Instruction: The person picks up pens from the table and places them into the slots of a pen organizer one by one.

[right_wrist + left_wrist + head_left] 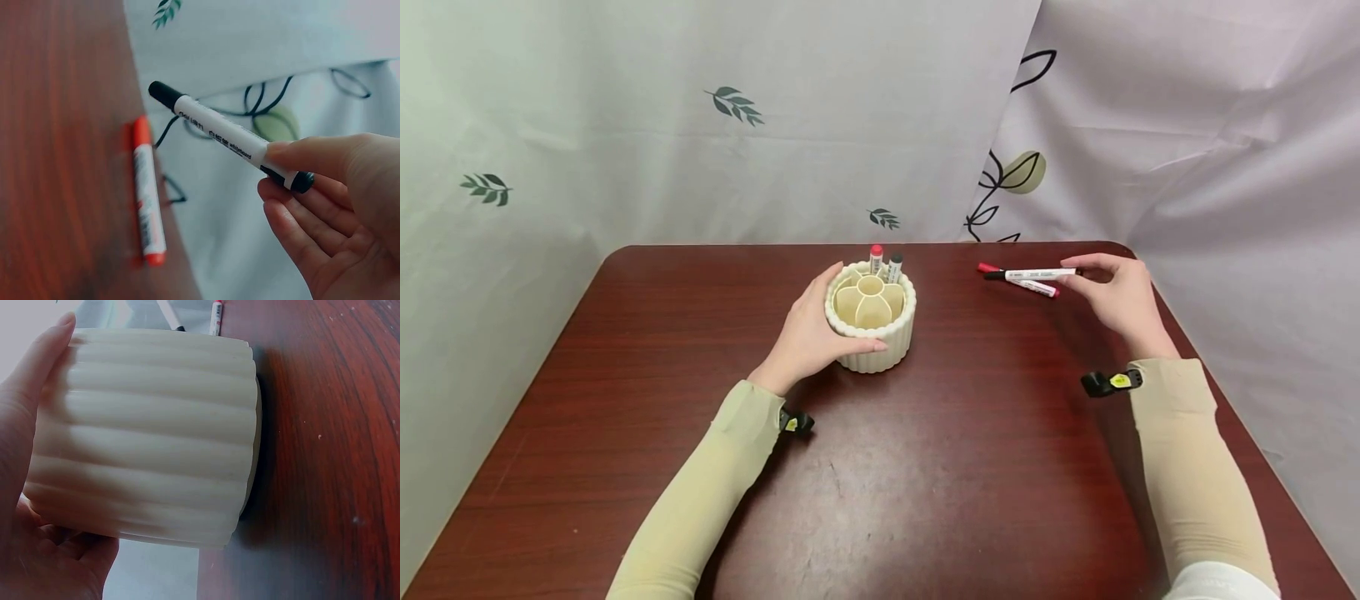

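My left hand (811, 333) grips the side of a cream, ribbed pen holder (891, 346) with petal-shaped compartments, thumb across the front. In the left wrist view the pen holder (156, 431) fills the space between thumb and fingers. A red-capped marker (876, 258) and a dark-capped marker (894, 268) stand upright in its rear compartments. At the right, my right hand (1120, 300) pinches a black whiteboard marker (225, 137) near one end, between thumb and fingertips. Below it a red marker (149, 194) lies on the table.
The dark red wooden table (880, 467) reaches back to a pale curtain (812, 108) printed with leaves. Another curtain (1247, 167) hangs along the right side. Dark straps are around both wrists.
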Action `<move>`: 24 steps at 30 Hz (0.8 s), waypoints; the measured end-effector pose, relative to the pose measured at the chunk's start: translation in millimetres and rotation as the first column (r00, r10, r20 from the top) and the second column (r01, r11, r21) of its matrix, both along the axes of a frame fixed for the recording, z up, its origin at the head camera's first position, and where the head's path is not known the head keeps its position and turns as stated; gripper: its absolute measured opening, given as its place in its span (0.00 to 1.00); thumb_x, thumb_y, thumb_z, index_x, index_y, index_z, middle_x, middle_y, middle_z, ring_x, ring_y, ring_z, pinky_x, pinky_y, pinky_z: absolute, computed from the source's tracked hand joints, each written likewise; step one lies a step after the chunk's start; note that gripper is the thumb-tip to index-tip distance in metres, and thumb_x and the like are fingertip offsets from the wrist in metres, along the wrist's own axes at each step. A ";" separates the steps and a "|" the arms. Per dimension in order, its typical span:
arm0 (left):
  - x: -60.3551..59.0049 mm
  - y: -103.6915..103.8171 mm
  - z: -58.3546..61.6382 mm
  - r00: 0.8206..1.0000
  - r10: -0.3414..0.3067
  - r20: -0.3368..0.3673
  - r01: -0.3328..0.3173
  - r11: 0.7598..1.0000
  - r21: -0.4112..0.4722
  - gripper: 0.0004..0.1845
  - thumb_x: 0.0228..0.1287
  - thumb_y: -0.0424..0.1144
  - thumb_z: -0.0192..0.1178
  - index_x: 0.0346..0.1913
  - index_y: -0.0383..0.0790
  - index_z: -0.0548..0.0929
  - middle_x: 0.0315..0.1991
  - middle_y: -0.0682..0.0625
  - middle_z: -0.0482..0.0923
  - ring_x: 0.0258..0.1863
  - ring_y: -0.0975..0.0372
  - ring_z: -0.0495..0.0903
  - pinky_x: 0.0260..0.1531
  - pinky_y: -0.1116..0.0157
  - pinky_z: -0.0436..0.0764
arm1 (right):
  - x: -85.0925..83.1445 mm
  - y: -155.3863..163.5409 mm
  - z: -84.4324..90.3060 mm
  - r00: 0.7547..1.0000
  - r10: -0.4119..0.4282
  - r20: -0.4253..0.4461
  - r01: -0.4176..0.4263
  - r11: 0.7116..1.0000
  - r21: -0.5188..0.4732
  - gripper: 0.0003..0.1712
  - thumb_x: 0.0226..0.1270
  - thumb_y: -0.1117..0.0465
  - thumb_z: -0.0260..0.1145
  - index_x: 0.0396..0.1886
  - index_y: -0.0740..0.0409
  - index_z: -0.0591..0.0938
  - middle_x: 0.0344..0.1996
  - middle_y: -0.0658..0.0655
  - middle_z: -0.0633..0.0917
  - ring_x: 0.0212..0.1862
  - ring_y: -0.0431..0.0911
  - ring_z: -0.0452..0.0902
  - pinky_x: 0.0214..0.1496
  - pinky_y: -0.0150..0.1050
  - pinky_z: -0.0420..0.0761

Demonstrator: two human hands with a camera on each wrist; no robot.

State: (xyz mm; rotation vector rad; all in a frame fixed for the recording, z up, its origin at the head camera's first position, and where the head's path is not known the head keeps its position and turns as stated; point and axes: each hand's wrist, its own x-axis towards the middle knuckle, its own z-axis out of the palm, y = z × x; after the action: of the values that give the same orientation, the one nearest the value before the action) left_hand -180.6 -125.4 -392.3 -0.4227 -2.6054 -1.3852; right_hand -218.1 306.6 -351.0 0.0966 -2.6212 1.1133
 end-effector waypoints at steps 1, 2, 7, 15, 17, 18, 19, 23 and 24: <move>-0.1 -0.2 -0.1 1.000 -0.001 0.000 0.001 1.000 0.000 0.70 0.32 0.67 0.83 0.79 0.46 0.58 0.72 0.55 0.65 0.67 0.56 0.67 0.63 0.51 0.69 | 0.9 -2.1 3.2 1.000 0.003 -0.011 -0.004 1.000 -0.010 0.17 0.64 0.53 0.76 0.48 0.57 0.90 0.34 0.44 0.87 0.36 0.40 0.74 0.34 0.31 0.69; -0.1 -0.2 -0.1 1.000 -0.001 -0.002 0.001 1.000 0.003 0.70 0.32 0.67 0.83 0.79 0.45 0.58 0.71 0.55 0.65 0.66 0.56 0.67 0.63 0.51 0.69 | 1.7 -4.4 6.3 1.000 0.008 -0.020 -0.009 1.000 -0.024 0.16 0.63 0.53 0.77 0.47 0.57 0.90 0.33 0.42 0.86 0.35 0.39 0.75 0.33 0.30 0.70; 0.2 -0.3 0.1 1.000 -0.002 -0.002 0.002 1.000 0.012 0.70 0.32 0.66 0.83 0.79 0.45 0.58 0.71 0.55 0.66 0.66 0.57 0.67 0.63 0.52 0.70 | 5.5 -18.8 21.6 0.998 0.039 -0.054 -0.046 0.990 -0.134 0.17 0.61 0.56 0.78 0.48 0.57 0.90 0.32 0.38 0.87 0.34 0.34 0.81 0.36 0.26 0.73; 0.1 0.5 0.5 1.000 -0.002 0.000 0.002 1.000 0.012 0.69 0.32 0.66 0.83 0.79 0.48 0.58 0.71 0.55 0.66 0.66 0.57 0.67 0.63 0.52 0.70 | 16.5 -46.3 48.2 0.988 0.096 -0.124 -0.126 0.956 -0.263 0.16 0.60 0.64 0.78 0.48 0.61 0.90 0.30 0.44 0.87 0.32 0.37 0.82 0.38 0.26 0.75; 0.2 0.8 0.7 1.000 -0.002 0.000 0.002 1.000 0.010 0.69 0.32 0.66 0.83 0.79 0.49 0.58 0.71 0.55 0.65 0.66 0.57 0.67 0.63 0.53 0.70 | 20.0 -54.3 54.9 0.983 0.113 -0.146 -0.151 0.946 -0.286 0.16 0.59 0.65 0.78 0.48 0.61 0.90 0.31 0.45 0.88 0.32 0.37 0.82 0.39 0.26 0.77; 0.2 0.8 0.8 1.000 -0.002 -0.001 0.002 1.000 0.011 0.69 0.32 0.66 0.83 0.79 0.48 0.58 0.71 0.55 0.66 0.66 0.57 0.67 0.63 0.53 0.70 | 21.6 -58.4 57.8 0.980 0.122 -0.158 -0.164 0.942 -0.293 0.16 0.59 0.66 0.78 0.48 0.61 0.90 0.31 0.46 0.88 0.32 0.38 0.83 0.40 0.27 0.77; 0.3 0.8 0.8 1.000 -0.002 -0.001 0.002 1.000 0.011 0.69 0.32 0.66 0.83 0.79 0.48 0.58 0.71 0.55 0.66 0.66 0.57 0.67 0.63 0.53 0.70 | 23.0 -62.3 60.5 0.977 0.130 -0.170 -0.177 0.939 -0.296 0.17 0.59 0.66 0.79 0.48 0.62 0.90 0.31 0.46 0.88 0.32 0.39 0.83 0.40 0.27 0.78; 0.8 0.5 1.1 1.000 -0.001 -0.002 0.001 1.000 0.010 0.69 0.32 0.66 0.83 0.79 0.48 0.59 0.71 0.55 0.66 0.66 0.58 0.67 0.63 0.53 0.69 | 28.8 -77.8 71.3 0.962 0.170 -0.213 -0.231 0.922 -0.310 0.17 0.58 0.67 0.79 0.48 0.62 0.90 0.32 0.49 0.89 0.32 0.41 0.84 0.41 0.29 0.80; 0.9 0.5 1.2 1.000 -0.002 -0.003 0.002 1.000 0.010 0.69 0.32 0.66 0.83 0.79 0.48 0.59 0.71 0.55 0.66 0.66 0.58 0.67 0.63 0.53 0.70 | 30.2 -81.7 73.7 0.959 0.179 -0.220 -0.243 0.918 -0.313 0.17 0.58 0.67 0.79 0.48 0.62 0.90 0.32 0.50 0.89 0.32 0.42 0.85 0.41 0.30 0.80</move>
State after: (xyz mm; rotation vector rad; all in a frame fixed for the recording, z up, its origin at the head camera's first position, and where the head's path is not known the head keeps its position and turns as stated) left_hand -179.7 -124.9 -391.1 -0.4251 -2.5956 -1.3963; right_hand -188.0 224.9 -277.3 0.4007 -2.2573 1.5306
